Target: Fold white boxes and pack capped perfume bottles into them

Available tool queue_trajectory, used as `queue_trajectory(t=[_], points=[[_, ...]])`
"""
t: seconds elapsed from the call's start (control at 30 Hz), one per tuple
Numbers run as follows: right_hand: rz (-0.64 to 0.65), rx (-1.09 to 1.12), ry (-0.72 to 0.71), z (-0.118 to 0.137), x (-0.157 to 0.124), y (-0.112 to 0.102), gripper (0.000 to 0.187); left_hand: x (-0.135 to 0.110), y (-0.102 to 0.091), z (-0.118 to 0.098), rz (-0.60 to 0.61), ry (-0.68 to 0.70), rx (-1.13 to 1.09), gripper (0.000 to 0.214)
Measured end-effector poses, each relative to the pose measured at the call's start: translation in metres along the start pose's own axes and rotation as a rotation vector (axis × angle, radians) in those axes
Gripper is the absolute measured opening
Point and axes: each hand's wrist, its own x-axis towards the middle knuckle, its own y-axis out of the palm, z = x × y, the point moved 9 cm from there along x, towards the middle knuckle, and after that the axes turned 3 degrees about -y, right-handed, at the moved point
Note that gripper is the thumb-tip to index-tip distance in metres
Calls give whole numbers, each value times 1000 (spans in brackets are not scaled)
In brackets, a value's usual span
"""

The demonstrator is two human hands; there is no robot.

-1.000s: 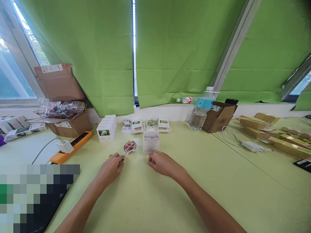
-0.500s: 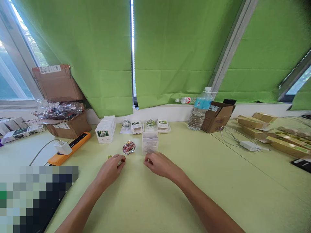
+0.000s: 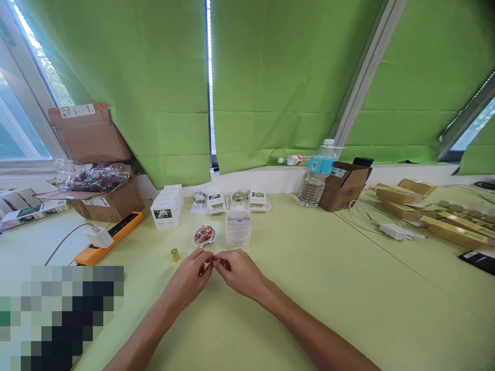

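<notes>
My left hand (image 3: 187,278) and my right hand (image 3: 240,273) meet at the fingertips on the pale green table (image 3: 309,299). Their fingers are pinched together, and whether something small lies between them is hidden. A small gold cap (image 3: 175,255) stands on the table just left of my left hand, not touching it. Just beyond my hands are a rounded glass bottle (image 3: 204,235) with red swirls, lying on the table, and an upright white box (image 3: 238,230).
Farther back stand a stack of white boxes (image 3: 166,207) and a row of small glass bottles with cards. An orange power strip (image 3: 110,238) lies at the left, a water bottle (image 3: 313,180) and cardboard box (image 3: 342,186) at the back, and tan boxes (image 3: 456,234) at the right.
My hands have moved toward each other and now meet at the fingertips. My left hand has moved right, away from the gold cap, which now shows fully.
</notes>
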Motion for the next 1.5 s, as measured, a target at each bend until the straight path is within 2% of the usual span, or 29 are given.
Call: queue_trajectory(t=[0.33,0.53,0.7,0.8,0.87,1.0,1.1,1.27,1.5], points=[[-71,193,142,-22,2,7,28,-2,7,-5,-41,60,2,21],[-75,312,152,-30,5,12,27,-2,8,-1,-51,62,51,22],[-175,93,185,-35,4,-10,23,2,-10,13,-149,-75,131,43],[-173,5,198,-36,4,-16,24,7,-19,31,-237,-201,75,49],[-164,-41,189,-33,4,-17,25,11,-19,42,-261,-254,33,54],[-147,-114,144,-26,4,-16,26,20,-6,58,-201,-290,-11,58],[-153,-143,118,-22,3,-15,27,23,-4,68,-227,-332,-55,56],[-169,-172,107,-22,2,-15,26,26,-4,71,-233,-327,-82,46],[-181,-166,96,-25,3,-18,20,24,-7,62,-197,-310,-76,45]])
